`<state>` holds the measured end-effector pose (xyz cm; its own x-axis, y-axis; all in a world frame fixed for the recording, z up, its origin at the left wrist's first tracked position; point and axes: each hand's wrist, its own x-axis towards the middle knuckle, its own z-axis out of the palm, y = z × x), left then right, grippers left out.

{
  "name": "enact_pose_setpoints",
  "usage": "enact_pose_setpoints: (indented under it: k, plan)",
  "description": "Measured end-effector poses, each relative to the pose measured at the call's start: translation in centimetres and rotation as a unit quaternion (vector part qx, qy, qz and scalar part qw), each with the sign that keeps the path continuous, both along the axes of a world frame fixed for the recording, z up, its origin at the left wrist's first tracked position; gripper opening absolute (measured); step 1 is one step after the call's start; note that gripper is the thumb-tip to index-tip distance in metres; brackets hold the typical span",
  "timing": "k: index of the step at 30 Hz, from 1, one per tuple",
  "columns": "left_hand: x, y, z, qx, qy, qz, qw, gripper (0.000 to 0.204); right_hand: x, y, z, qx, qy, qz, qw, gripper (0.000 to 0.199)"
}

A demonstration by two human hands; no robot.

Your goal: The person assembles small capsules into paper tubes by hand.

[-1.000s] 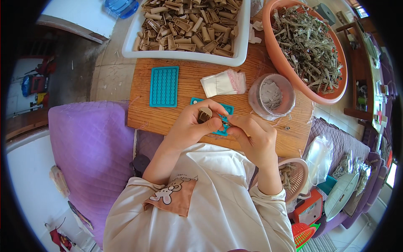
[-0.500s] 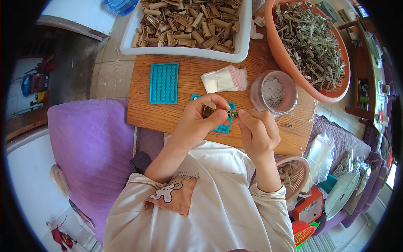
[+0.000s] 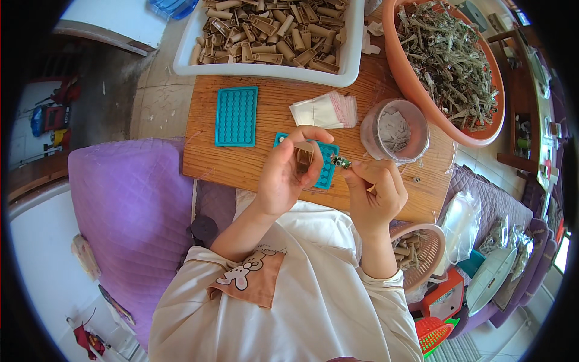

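My left hand (image 3: pixel 282 175) is closed round a tan plastic shell (image 3: pixel 304 155), a hollow half-round piece held between thumb and fingers. In my right hand (image 3: pixel 379 192), thumb and forefinger pinch one end of a small green circuit board (image 3: pixel 341 161). A narrow gap separates the board from the shell. Beneath both hands lies a blue-green tray with round pockets (image 3: pixel 326 175), partly covered by my left hand. A second blue-green pocketed tray (image 3: pixel 236 116) rests farther left on the wooden table (image 3: pixel 205 166).
A white bin (image 3: pixel 265 72) of tan shells stands at the far side. To the right are an orange tub (image 3: pixel 416 105) of clear-wrapped pieces and a plastic bucket (image 3: pixel 368 142) of small grey strips. Clear bags (image 3: pixel 319 113) lie mid-table. A pink basket (image 3: pixel 435 247) sits beside my right arm.
The circuit board has moved away from the left fingers, slightly right, and is now held by the right hand alone. My left hand has turned, tilting the shell's hollow into view.
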<state>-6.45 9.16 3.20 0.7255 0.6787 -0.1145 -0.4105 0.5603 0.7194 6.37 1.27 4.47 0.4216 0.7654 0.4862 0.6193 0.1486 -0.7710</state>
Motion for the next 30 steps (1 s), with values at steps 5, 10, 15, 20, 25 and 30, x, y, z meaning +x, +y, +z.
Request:
enact_pose_setpoints:
  k: [5, 10, 15, 20, 25, 30]
  plan:
    - [0.7, -1.6, -0.6, -0.052, -0.073, 0.019, 0.996, 0.039, -0.9, -0.5, 0.3, -0.013, 0.012, -0.012, 1.0, 0.018]
    - [1.4, -3.0, -0.7, 0.059, 0.018, 0.108, 0.992, 0.036, -1.8, -0.3, -0.1, 0.015, -0.003, -0.034, 0.999, 0.018]
    - [0.8, -3.3, -1.2, 0.089, -0.01, 0.113, 0.99, 0.035, -2.4, -0.5, -0.4, 0.04, -0.016, -0.052, 0.998, 0.02]
    - [0.7, -3.3, -0.9, 0.163, 0.01, 0.122, 0.979, 0.034, -2.3, -0.8, -0.4, 0.05, -0.016, -0.05, 0.997, 0.02]
    - [0.8, -3.2, -1.8, 0.188, -0.008, 0.122, 0.974, 0.032, -2.4, -1.4, -0.6, 0.036, 0.075, -0.03, 0.996, 0.018]
    - [1.0, -3.5, -2.2, 0.194, -0.028, 0.104, 0.975, 0.031, -2.0, -1.4, -0.4, 0.019, 0.175, 0.015, 0.984, 0.014]
